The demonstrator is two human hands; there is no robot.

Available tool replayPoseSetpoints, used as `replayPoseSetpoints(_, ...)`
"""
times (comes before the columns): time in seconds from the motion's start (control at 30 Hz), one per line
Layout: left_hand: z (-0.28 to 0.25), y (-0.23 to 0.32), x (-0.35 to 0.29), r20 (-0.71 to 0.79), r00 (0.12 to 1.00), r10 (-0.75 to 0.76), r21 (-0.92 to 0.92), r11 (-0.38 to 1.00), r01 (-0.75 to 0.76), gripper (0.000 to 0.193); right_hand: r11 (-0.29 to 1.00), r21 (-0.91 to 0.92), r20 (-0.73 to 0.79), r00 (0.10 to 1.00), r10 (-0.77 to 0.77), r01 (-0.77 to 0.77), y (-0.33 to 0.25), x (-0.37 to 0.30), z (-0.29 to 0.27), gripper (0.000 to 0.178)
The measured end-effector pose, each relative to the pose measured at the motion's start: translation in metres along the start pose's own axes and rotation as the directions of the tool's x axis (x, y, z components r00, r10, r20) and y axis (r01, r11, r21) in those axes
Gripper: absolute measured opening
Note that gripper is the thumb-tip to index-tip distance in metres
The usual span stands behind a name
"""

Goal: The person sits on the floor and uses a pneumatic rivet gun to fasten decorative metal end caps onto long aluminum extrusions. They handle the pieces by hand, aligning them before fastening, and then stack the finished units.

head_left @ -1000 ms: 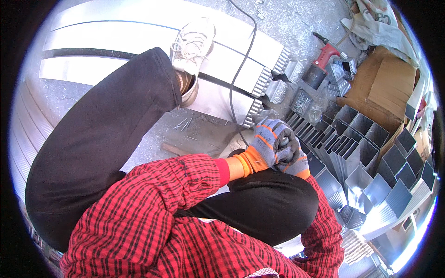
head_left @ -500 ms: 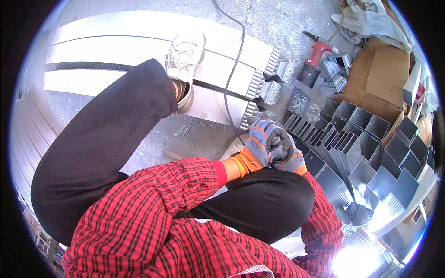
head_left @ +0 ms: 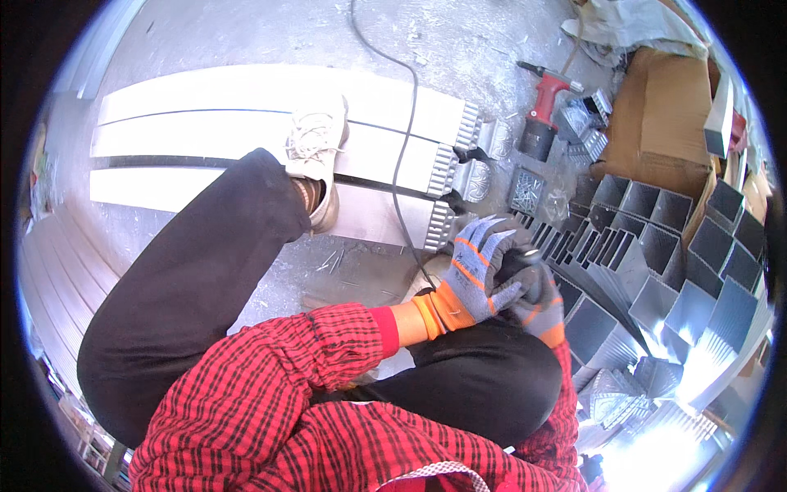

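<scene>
My left hand (head_left: 478, 275), in a grey-blue work glove with orange stripes, is bent over a small dark thing (head_left: 516, 262) above my right knee. My right hand (head_left: 537, 305), gloved alike, closes on the same thing from the right. A small bright spot shows on it, but the gloves hide most of it and blur smears the right fingers, so its kind is not clear. Just beyond the hands lie long white panels (head_left: 385, 215) with ribbed ends. A small tray (head_left: 526, 190) of thin metal pins sits to the far right of them.
A red and black power tool (head_left: 544, 111) lies on the floor beside silver metal brackets (head_left: 584, 123). Stacked grey metal tubes (head_left: 656, 209) crowd the right, before a cardboard box (head_left: 668, 107). A dark cable (head_left: 407, 148) crosses the panels, where my left shoe (head_left: 316, 148) rests.
My hands have drawn slightly apart, showing the dark thing between them. The right hand has shifted a little right and down. The view has tilted, so the panels sit lower.
</scene>
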State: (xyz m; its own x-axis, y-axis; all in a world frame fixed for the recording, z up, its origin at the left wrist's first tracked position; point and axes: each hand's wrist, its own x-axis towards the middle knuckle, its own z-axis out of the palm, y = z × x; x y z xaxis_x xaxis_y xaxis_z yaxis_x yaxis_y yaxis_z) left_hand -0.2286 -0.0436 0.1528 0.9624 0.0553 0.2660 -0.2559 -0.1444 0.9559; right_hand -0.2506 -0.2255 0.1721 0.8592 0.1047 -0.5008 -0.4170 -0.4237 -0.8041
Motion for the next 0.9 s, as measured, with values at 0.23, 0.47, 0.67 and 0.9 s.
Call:
replayPoseSetpoints(0.23,0.023,0.013,0.008,0.622,0.708,-0.334,-0.361,0.68,0.638,0.059,0.334,0.93,-0.176,0.984,0.039,0.153,-0.062,0.045,-0.036,0.042)
replayPoseSetpoints(0.47,-0.01,-0.023,0.101,0.684,0.673,-0.282,-0.121,0.866,0.485,0.052,-0.028,0.985,-0.171,0.981,-0.095,0.169,-0.054,0.134,-0.015,0.049)
replayPoseSetpoints(0.67,-0.076,0.005,0.228,0.607,0.447,-0.657,0.644,0.736,0.207,0.039,-0.175,0.978,-0.132,0.986,-0.1,0.113,-0.017,0.229,-0.02,0.055)
replayPoseSetpoints(0.9,-0.123,-0.004,0.354,0.583,0.791,-0.188,0.804,0.271,-0.529,0.033,-0.107,0.994,0.03,0.997,0.076,-0.021,-0.017,0.33,0.008,0.055)
